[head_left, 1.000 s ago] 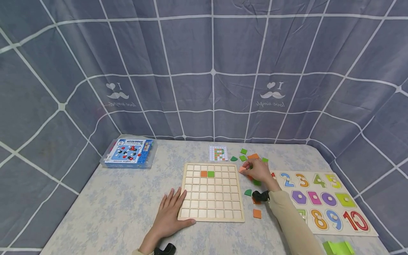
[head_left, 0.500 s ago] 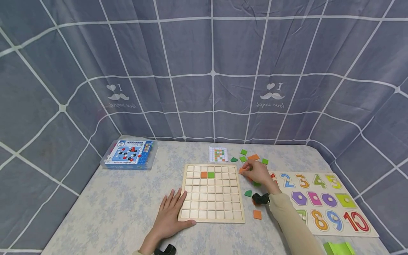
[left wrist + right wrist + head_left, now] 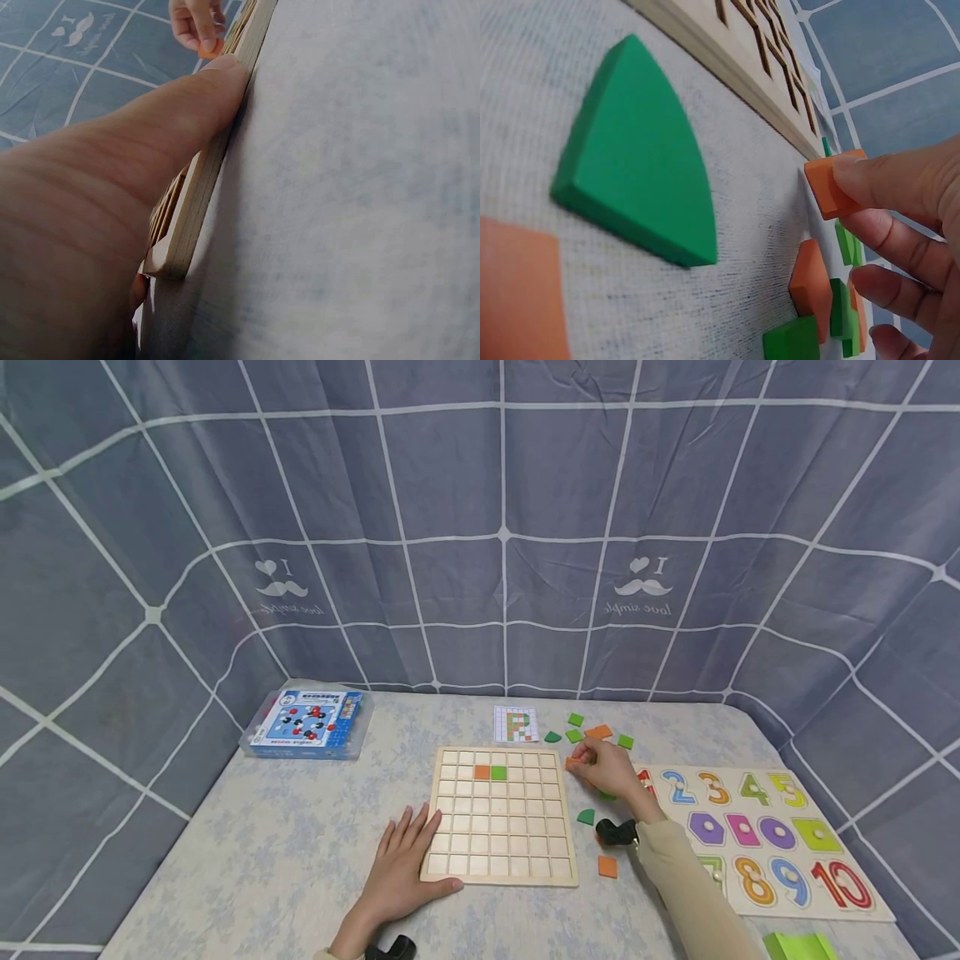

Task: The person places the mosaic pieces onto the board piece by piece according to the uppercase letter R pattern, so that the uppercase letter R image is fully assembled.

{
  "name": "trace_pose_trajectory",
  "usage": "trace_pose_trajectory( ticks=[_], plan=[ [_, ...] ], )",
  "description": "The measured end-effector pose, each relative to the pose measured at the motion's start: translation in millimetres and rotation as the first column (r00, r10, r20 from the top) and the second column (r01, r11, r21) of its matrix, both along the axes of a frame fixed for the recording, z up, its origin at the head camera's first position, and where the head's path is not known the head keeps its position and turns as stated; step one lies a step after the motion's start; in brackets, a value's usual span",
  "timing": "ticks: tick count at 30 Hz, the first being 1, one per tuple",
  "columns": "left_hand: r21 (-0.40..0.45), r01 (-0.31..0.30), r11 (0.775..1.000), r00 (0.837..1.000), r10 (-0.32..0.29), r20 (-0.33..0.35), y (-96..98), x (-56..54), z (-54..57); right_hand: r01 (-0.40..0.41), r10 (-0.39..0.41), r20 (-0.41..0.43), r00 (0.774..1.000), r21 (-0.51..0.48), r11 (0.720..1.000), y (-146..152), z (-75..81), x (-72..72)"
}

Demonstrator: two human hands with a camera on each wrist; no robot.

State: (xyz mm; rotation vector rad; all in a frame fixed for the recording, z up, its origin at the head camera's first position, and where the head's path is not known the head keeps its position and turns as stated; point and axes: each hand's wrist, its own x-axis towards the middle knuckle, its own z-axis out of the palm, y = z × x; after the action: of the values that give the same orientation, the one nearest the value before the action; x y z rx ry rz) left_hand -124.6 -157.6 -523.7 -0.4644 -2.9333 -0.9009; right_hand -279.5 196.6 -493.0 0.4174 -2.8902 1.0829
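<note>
Between thumb and fingers my right hand (image 3: 606, 767) pinches an orange square tile (image 3: 829, 186), just off the right edge of the wooden grid board (image 3: 498, 827). One orange tile (image 3: 482, 772) and one green tile (image 3: 498, 772) sit side by side in cells near the board's far edge. My left hand (image 3: 401, 864) lies with spread fingers at the board's near left corner, its thumb (image 3: 217, 82) along the near edge. A dark green quarter-round tile (image 3: 641, 161) lies on the cloth below my right hand.
Several loose green and orange tiles (image 3: 598, 732) lie right of the board. A pattern card (image 3: 516, 724) stands beyond it. On the right is a number-and-shape puzzle board (image 3: 757, 842), with a lime green piece (image 3: 799, 945) nearer. A blue-labelled box (image 3: 303, 720) sits far left.
My right hand keeps its pinch on the orange tile and has shifted only slightly beside the board. The left hand stays in place on the board's corner.
</note>
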Motion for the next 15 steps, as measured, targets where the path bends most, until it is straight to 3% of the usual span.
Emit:
trace_pose_trajectory(
  ticks=[5, 15],
  plan=[
    [-0.009, -0.003, 1.0, 1.0, 0.003, -0.002, 0.3, -1.0, -1.3, 0.019, -0.017, 0.025, 1.0, -0.052, 0.998, -3, 2.4, 1.2],
    [-0.011, 0.004, 1.0, 1.0, -0.004, -0.031, -0.2, -1.2, -2.0, -0.054, 0.044, -0.08, 0.996, -0.131, 0.99, -16, 4.0, 0.5]
  ],
)
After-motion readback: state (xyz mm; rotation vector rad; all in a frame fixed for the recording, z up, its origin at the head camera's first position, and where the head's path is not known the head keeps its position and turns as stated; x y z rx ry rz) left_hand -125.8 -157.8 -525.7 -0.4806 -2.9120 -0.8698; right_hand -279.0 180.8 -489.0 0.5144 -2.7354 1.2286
